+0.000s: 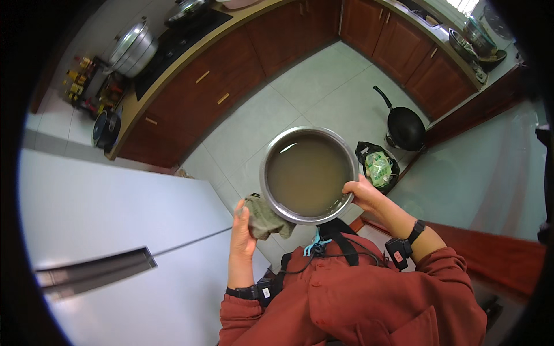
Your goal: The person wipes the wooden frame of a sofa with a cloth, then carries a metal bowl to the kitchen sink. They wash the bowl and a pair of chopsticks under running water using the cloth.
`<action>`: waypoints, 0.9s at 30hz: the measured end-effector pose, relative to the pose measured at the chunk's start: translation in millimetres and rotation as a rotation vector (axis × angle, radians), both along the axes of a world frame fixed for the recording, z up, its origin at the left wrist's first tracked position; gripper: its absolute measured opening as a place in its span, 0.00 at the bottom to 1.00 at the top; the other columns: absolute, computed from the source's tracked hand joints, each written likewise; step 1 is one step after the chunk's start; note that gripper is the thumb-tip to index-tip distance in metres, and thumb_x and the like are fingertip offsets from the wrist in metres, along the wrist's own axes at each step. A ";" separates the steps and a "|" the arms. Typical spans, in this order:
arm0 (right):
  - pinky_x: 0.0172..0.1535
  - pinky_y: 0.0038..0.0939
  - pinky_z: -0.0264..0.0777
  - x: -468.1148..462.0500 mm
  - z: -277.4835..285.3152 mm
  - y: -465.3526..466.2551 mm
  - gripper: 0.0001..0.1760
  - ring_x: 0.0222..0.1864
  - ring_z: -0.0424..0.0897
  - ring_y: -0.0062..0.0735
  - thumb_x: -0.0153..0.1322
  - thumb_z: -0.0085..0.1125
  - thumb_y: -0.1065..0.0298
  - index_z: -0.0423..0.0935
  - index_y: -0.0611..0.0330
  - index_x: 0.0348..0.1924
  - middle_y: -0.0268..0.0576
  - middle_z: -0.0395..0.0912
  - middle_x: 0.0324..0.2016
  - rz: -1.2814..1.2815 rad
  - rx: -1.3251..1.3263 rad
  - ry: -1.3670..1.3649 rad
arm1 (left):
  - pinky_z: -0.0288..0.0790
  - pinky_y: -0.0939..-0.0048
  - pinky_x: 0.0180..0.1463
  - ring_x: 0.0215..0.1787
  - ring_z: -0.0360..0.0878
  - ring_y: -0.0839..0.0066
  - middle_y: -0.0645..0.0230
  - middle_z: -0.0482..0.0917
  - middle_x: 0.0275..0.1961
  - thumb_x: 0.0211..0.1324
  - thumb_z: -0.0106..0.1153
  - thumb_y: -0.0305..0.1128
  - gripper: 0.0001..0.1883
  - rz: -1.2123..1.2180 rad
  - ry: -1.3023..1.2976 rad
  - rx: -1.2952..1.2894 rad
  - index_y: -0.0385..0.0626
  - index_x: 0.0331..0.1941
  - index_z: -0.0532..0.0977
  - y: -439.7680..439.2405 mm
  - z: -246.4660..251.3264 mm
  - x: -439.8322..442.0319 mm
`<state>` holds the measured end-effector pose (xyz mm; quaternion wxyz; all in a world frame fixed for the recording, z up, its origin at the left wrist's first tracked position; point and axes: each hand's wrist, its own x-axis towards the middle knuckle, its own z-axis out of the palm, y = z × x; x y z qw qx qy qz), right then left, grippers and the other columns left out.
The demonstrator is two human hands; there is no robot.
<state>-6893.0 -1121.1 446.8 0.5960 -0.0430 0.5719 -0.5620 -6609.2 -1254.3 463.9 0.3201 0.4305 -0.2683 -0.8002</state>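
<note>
A round metal basin full of murky brownish water is held up in front of my body. My right hand grips its rim at the right, the thumb over the edge. At its lower left side, my left hand holds a crumpled grey-green cloth, which lies against the basin's outer wall. The fingers under the cloth and under the basin are hidden.
A white fridge stands at the left. On the floor to the right are a black wok and a black-lined bin with rubbish. A counter holds a steamer pot; a glass-panelled door is at the right.
</note>
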 end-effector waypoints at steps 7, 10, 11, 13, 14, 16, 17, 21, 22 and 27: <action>0.29 0.33 0.72 -101.4 -4.8 -62.3 0.18 0.27 0.74 0.31 0.53 0.47 0.79 0.68 0.67 0.38 0.41 0.71 0.28 -0.226 -0.006 -0.013 | 0.63 0.58 0.58 0.58 0.64 0.64 0.61 0.66 0.56 0.58 0.50 0.30 0.26 0.232 -0.129 0.049 0.46 0.60 0.55 -127.0 9.3 -20.6; 0.31 0.36 0.74 -143.9 -7.0 -83.9 0.19 0.28 0.74 0.34 0.54 0.46 0.78 0.67 0.67 0.40 0.42 0.71 0.29 -0.345 -0.008 -0.002 | 0.63 0.56 0.58 0.58 0.64 0.64 0.60 0.65 0.56 0.58 0.50 0.31 0.27 0.285 -0.186 0.042 0.47 0.60 0.55 -177.4 11.0 -39.1; 0.30 0.37 0.73 -156.5 -8.6 -89.1 0.19 0.28 0.74 0.34 0.54 0.46 0.78 0.67 0.67 0.39 0.42 0.71 0.30 -0.382 -0.050 -0.043 | 0.63 0.56 0.58 0.58 0.64 0.63 0.60 0.65 0.56 0.58 0.50 0.31 0.27 0.276 -0.174 0.049 0.47 0.60 0.55 -195.8 10.1 -47.8; 0.30 0.36 0.72 -182.1 -15.9 -105.1 0.18 0.28 0.74 0.34 0.54 0.47 0.78 0.67 0.67 0.39 0.43 0.70 0.29 -0.506 0.011 -0.050 | 0.63 0.56 0.59 0.58 0.64 0.63 0.61 0.65 0.57 0.58 0.50 0.31 0.26 0.309 -0.199 0.089 0.48 0.60 0.55 -233.0 5.1 -70.6; 0.31 0.35 0.72 -194.4 -18.6 -114.2 0.17 0.29 0.73 0.35 0.55 0.47 0.79 0.66 0.68 0.38 0.43 0.70 0.29 -0.556 -0.025 -0.044 | 0.64 0.57 0.58 0.57 0.64 0.64 0.62 0.64 0.57 0.57 0.50 0.31 0.26 0.316 -0.233 0.085 0.48 0.60 0.55 -249.2 1.0 -81.4; 0.34 0.36 0.72 -223.2 -20.5 -130.6 0.17 0.30 0.74 0.37 0.55 0.46 0.80 0.66 0.70 0.38 0.45 0.71 0.30 -0.639 -0.048 -0.072 | 0.65 0.57 0.57 0.57 0.65 0.64 0.62 0.65 0.57 0.57 0.50 0.30 0.26 0.282 -0.260 0.081 0.48 0.60 0.56 -292.2 -7.2 -117.9; 0.35 0.37 0.72 -237.1 -19.9 -140.3 0.17 0.32 0.74 0.39 0.55 0.46 0.80 0.66 0.71 0.38 0.47 0.71 0.31 -0.695 -0.089 -0.094 | 0.65 0.57 0.56 0.57 0.66 0.64 0.62 0.65 0.57 0.57 0.50 0.30 0.27 0.265 -0.275 0.069 0.48 0.60 0.56 -318.2 -11.0 -139.8; 0.43 0.40 0.72 -287.3 -2.2 -160.5 0.15 0.34 0.76 0.42 0.56 0.44 0.81 0.67 0.74 0.37 0.48 0.73 0.31 -0.814 -0.186 -0.084 | 0.68 0.57 0.54 0.53 0.69 0.65 0.61 0.68 0.54 0.57 0.50 0.28 0.24 0.177 -0.256 0.083 0.48 0.58 0.58 -402.0 -18.9 -241.0; 0.41 0.41 0.73 -300.4 0.7 -168.7 0.16 0.35 0.76 0.42 0.56 0.44 0.80 0.67 0.73 0.38 0.49 0.73 0.32 -0.877 -0.119 -0.065 | 0.68 0.58 0.54 0.54 0.69 0.65 0.61 0.68 0.53 0.57 0.50 0.28 0.24 0.124 -0.244 0.060 0.49 0.58 0.58 -421.3 -18.6 -270.1; 0.41 0.43 0.71 -373.7 13.4 -196.9 0.16 0.36 0.75 0.42 0.54 0.47 0.76 0.67 0.70 0.37 0.47 0.72 0.34 -1.100 -0.180 -0.115 | 0.69 0.60 0.53 0.53 0.68 0.67 0.64 0.68 0.53 0.56 0.50 0.26 0.23 -0.239 -0.152 -0.037 0.51 0.56 0.60 -492.1 -2.2 -425.2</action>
